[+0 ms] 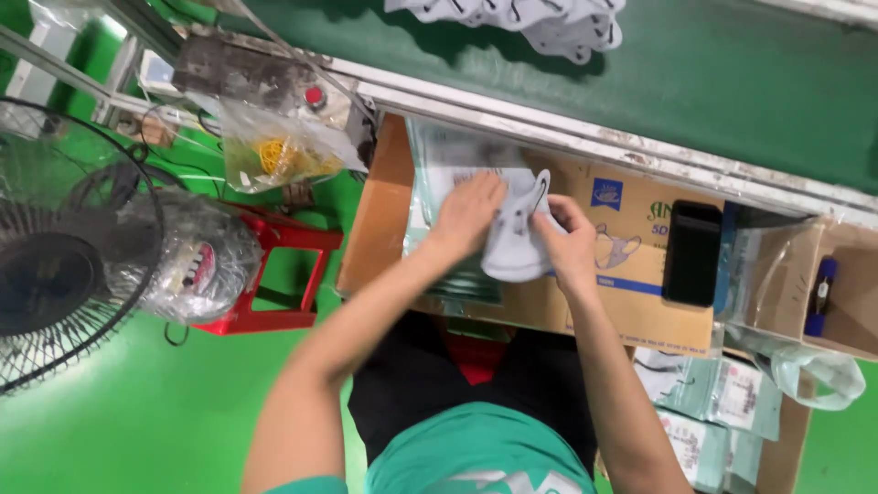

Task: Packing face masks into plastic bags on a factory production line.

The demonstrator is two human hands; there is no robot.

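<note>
Left hand (466,212) lies flat on the white masks (514,240) to keep 'em down, right hand (569,242) pinches the stack's edge w/ bent fingers, on the cardboard box (631,302).

Left arm: bare forearm, extended forward and inward from the lower left. Left hand (468,212): palm down, fingers together and flattened, pressing downward; nothing visibly clasped. Right arm: bare forearm, extended forward from the lower right, wrist bent slightly inward. Right hand (569,245): fingers curled, thumb side toward the left hand, in a pinching pose. Hands: near, not touching.
</note>
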